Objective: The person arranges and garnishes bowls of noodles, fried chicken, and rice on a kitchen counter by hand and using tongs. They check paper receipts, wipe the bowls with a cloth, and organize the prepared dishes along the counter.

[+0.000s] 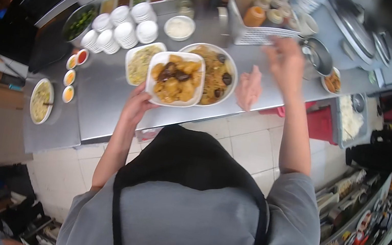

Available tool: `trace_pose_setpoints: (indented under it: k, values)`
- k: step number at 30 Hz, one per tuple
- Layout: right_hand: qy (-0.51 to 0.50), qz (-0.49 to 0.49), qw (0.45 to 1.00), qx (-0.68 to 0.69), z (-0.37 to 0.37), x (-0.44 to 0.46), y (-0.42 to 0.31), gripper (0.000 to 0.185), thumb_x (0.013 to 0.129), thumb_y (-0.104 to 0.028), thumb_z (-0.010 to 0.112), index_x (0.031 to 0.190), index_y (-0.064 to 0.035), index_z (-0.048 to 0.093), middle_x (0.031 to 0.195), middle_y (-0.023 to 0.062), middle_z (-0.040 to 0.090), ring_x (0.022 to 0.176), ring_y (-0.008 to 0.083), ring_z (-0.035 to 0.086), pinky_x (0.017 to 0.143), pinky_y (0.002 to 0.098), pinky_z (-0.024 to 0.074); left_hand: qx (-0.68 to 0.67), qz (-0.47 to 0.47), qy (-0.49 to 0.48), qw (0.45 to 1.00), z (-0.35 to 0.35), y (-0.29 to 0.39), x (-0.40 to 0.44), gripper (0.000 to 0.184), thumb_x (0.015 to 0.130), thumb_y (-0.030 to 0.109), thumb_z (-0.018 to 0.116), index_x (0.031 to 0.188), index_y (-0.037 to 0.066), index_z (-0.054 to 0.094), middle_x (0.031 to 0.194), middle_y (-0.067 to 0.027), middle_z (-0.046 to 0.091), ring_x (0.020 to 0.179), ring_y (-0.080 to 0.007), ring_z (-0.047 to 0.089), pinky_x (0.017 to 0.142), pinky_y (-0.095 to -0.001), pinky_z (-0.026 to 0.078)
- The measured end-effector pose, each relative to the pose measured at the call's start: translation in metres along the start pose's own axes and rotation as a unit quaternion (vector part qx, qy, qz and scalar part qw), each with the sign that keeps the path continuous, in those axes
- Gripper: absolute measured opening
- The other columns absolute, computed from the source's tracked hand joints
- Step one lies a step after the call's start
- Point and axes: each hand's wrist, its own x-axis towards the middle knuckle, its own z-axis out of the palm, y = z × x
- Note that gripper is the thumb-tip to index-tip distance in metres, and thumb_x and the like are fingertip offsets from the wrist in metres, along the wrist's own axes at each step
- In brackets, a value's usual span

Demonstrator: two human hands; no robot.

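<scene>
One square white bowl (151,74), filled with glazed golden chunks (184,91) and a few dark pieces, is in your left hand (136,106), over the front edge of the steel counter (105,73). Those fingers are closed on its lower left corner. Your right hand (284,64) is raised over the counter, well apart from the bowl; its fingers are partly curled and blurred, so you cannot tell whether they hold anything.

Past your bowl's right side, partly hidden by it, sits a larger round bowl (234,79) of brown noodles with dark round pieces. On its left, also partly covered, is a white dish (128,64) of pale yellow food. Behind these you have stacked white cups (126,34) and a small bowl of white contents (179,27). Farther left stand four small sauce cups (67,94) and an oval bowl (32,108). Near your right hand are a white basket (259,39) of squeeze bottles (254,16) and a metal pot (325,58).
</scene>
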Motion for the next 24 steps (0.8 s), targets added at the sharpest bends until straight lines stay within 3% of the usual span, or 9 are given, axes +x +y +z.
trace_pose_setpoints:
  k: [3,6,9,13,15,16,18,20,24]
  values:
    - [0.130,0.140,0.955,-0.228,-0.041,0.015,0.096,0.026,0.076,-0.027,0.060,0.083,-0.0025,0.064,0.084,0.0165,0.061,0.077,0.0322,0.058,0.068,0.0401,0.0449,0.006,0.000,0.016,1.000,-0.001,-0.002,-0.003,0.057,0.074,-0.002,0.038,0.130,0.001,0.027,0.109,-0.0167,0.053,0.089,-0.0248,0.060,0.068,-0.0334,0.054]
    - [0.030,0.332,0.874,-0.355,-0.060,0.011,0.190,0.033,0.074,-0.033,0.060,0.083,-0.0013,0.064,0.087,0.0174,0.061,0.083,0.0343,0.059,0.070,0.0417,0.0465,0.004,-0.002,0.036,0.999,-0.001,-0.004,-0.006,0.059,0.074,-0.002,0.038,0.131,0.001,0.026,0.109,-0.0171,0.053,0.089,-0.0252,0.060,0.069,-0.0341,0.054]
    - [0.001,0.408,0.830,-0.381,-0.053,0.006,0.236,0.034,0.073,-0.034,0.060,0.085,-0.0022,0.064,0.087,0.0164,0.062,0.085,0.0338,0.059,0.072,0.0415,0.0474,0.007,-0.001,0.050,0.999,0.006,-0.001,-0.010,0.059,0.073,-0.002,0.038,0.131,0.001,0.027,0.110,-0.0174,0.052,0.089,-0.0254,0.060,0.068,-0.0339,0.055]
    - [-0.033,0.414,0.819,-0.395,-0.036,-0.012,0.308,0.035,0.073,-0.035,0.061,0.086,-0.0029,0.064,0.089,0.0160,0.062,0.084,0.0326,0.059,0.073,0.0416,0.0475,0.011,0.002,0.069,0.998,0.009,-0.002,-0.015,0.058,0.072,-0.003,0.038,0.130,0.001,0.027,0.110,-0.0178,0.052,0.090,-0.0259,0.060,0.069,-0.0340,0.055]
    - [0.001,0.330,0.813,-0.480,-0.029,-0.017,0.298,0.031,0.072,-0.033,0.062,0.087,-0.0055,0.064,0.091,0.0159,0.062,0.081,0.0309,0.060,0.071,0.0404,0.0477,0.014,0.001,0.068,0.998,0.007,-0.001,-0.016,0.058,0.072,-0.004,0.037,0.129,0.000,0.027,0.110,-0.0185,0.052,0.091,-0.0268,0.059,0.070,-0.0348,0.055]
    - [-0.003,0.329,0.816,-0.476,-0.027,-0.015,0.290,0.031,0.072,-0.033,0.062,0.087,-0.0055,0.064,0.091,0.0159,0.062,0.081,0.0309,0.060,0.071,0.0404,0.0477,0.015,0.001,0.075,0.997,0.007,-0.001,-0.018,0.058,0.072,-0.004,0.037,0.129,0.000,0.027,0.110,-0.0185,0.052,0.091,-0.0268,0.059,0.070,-0.0348,0.055]
    - [0.087,0.229,0.924,-0.295,-0.021,-0.010,0.265,0.025,0.072,-0.029,0.063,0.084,-0.0073,0.066,0.086,0.0165,0.063,0.076,0.0291,0.061,0.069,0.0375,0.0477,0.002,0.007,0.081,0.997,0.010,-0.002,-0.020,0.057,0.071,-0.004,0.037,0.127,-0.001,0.029,0.110,-0.0189,0.051,0.092,-0.0281,0.059,0.071,-0.0359,0.055]
    - [-0.017,0.292,0.955,-0.049,0.003,-0.021,0.227,0.020,0.071,-0.025,0.063,0.078,-0.0066,0.066,0.077,0.0159,0.063,0.073,0.0289,0.061,0.066,0.0362,0.0470,-0.008,0.001,0.088,0.996,0.011,-0.006,-0.019,0.057,0.070,-0.005,0.038,0.126,-0.001,0.030,0.110,-0.0192,0.051,0.092,-0.0288,0.059,0.073,-0.0368,0.054]
    - [-0.229,0.263,0.936,-0.051,0.101,-0.107,0.182,0.015,0.067,-0.019,0.065,0.074,-0.0059,0.065,0.071,0.0134,0.063,0.068,0.0257,0.062,0.065,0.0351,0.0466,-0.015,-0.020,0.077,0.997,0.012,-0.010,-0.014,0.055,0.068,-0.004,0.039,0.123,-0.003,0.033,0.113,-0.0193,0.050,0.098,-0.0302,0.056,0.079,-0.0408,0.051]
